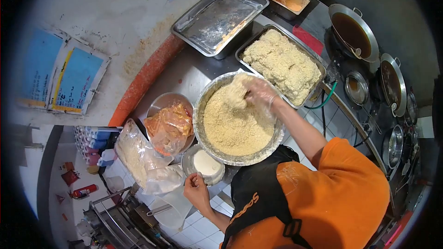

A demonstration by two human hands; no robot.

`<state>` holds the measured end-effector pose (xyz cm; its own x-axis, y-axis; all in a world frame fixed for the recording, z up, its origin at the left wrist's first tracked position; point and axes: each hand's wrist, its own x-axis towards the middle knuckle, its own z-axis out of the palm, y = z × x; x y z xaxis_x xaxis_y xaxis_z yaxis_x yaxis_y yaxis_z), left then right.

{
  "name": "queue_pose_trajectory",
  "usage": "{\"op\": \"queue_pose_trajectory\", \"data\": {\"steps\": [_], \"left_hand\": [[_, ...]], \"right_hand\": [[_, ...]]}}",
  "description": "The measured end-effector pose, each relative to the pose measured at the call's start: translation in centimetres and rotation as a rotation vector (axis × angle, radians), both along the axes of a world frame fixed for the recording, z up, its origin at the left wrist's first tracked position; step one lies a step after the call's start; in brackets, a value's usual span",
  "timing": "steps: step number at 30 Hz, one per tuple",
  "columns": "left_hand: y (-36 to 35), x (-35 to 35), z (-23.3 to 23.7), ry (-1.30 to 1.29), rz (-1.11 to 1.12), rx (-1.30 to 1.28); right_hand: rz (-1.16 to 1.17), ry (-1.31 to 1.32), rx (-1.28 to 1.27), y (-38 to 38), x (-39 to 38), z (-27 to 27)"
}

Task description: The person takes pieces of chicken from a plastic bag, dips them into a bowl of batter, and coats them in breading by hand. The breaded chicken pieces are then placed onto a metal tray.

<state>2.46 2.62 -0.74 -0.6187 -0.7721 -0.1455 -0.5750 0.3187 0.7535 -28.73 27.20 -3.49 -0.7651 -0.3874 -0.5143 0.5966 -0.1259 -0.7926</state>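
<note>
My right hand, in a clear plastic glove, grips a crumb-coated piece above the far side of a large round metal bowl. Pale yellow crumbs fill much of that bowl. My bare left hand is at the near edge of a smaller bowl of white batter, fingers curled together. Whether those fingers hold anything is hidden. Beyond my right hand, a metal tray is heaped with crumb-coated pieces.
At left, a bowl holds orange marinated meat partly under plastic, beside a bag of pale crumbs. A floury metal tray lies at the back. Pans of dark oil line the right side, near a green cable.
</note>
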Motion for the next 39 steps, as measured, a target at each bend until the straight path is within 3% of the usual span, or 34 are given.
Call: {"op": "queue_pose_trajectory", "data": {"steps": [4,6,8,12,14,15,16,18,20,22,23,25,26,27,28,30,32,33,35,37,39], "left_hand": [[0.3,0.0,0.7,0.019,-0.01,-0.027],[0.4,0.2,0.6,0.029,0.032,0.005],[0.4,0.2,0.8,0.043,0.072,0.04],[-0.1,0.4,0.5,-0.018,0.043,-0.021],[-0.1,0.2,0.9,-0.006,0.037,-0.016],[-0.1,0.1,1.3,0.011,0.038,-0.03],[0.1,-0.2,2.1,0.026,0.039,-0.044],[0.4,-0.7,3.3,0.031,0.048,-0.047],[0.2,-1.0,3.3,0.037,0.069,-0.047],[-0.7,-0.9,3.0,-0.04,0.059,-0.042],[-1.1,-1.0,3.2,-0.092,0.036,-0.106],[-1.4,-1.8,4.4,-0.077,0.04,-0.169],[-1.7,-2.1,4.8,0.007,0.05,-0.175],[-2.1,-2.0,5.2,-0.004,0.091,-0.185],[-2.4,-1.9,5.6,0.024,0.108,-0.18],[-2.6,-1.8,5.4,0.055,0.081,-0.156],[-2.7,-1.1,4.8,0.071,0.182,-0.133],[-2.5,-0.8,4.8,0.014,0.18,-0.133],[-2.0,-0.1,4.0,0.008,0.171,-0.035],[-2.3,0.9,2.8,-0.002,0.176,0.044],[-2.7,1.8,1.0,0.011,0.198,0.037]], "right_hand": [[-0.12,0.043,0.078,3.4,-3.1,7.6],[-0.307,0.12,0.261,5.1,-6.2,5.0],[-0.22,0.177,0.394,8.3,-10.2,2.1],[-0.286,0.233,0.406,12.3,-14.7,-2.3],[0.258,0.606,1.36,12.9,-16.5,-1.2],[0.247,0.647,1.431,13.2,-16.6,-1.1],[0.251,0.647,1.426,12.7,-15.8,0.3],[0.022,0.689,1.521,11.2,-13.9,2.9],[0.01,0.758,1.511,10.1,-13.0,2.6],[-0.072,1.14,1.474,9.4,-13.4,-2.3],[0.024,1.21,1.427,10.9,-15.7,-8.3],[-0.041,1.318,1.281,12.1,-14.6,-10.7],[0.119,1.086,1.232,10.9,-13.6,-5.5],[-0.046,1.062,1.181,10.2,-11.7,-2.7],[-0.07,1.07,1.241,9.9,-10.1,0.0],[-0.119,1.053,1.34,10.4,-6.4,1.8],[-0.394,0.854,1.204,12.9,-2.3,2.4],[-0.428,0.833,1.242,14.9,-0.6,0.3],[-0.802,0.693,1.22,18.1,2.2,-6.5],[-0.787,0.377,1.282,17.4,5.5,-7.8],[-0.724,0.19,0.988,16.7,7.8,-9.4]]}}
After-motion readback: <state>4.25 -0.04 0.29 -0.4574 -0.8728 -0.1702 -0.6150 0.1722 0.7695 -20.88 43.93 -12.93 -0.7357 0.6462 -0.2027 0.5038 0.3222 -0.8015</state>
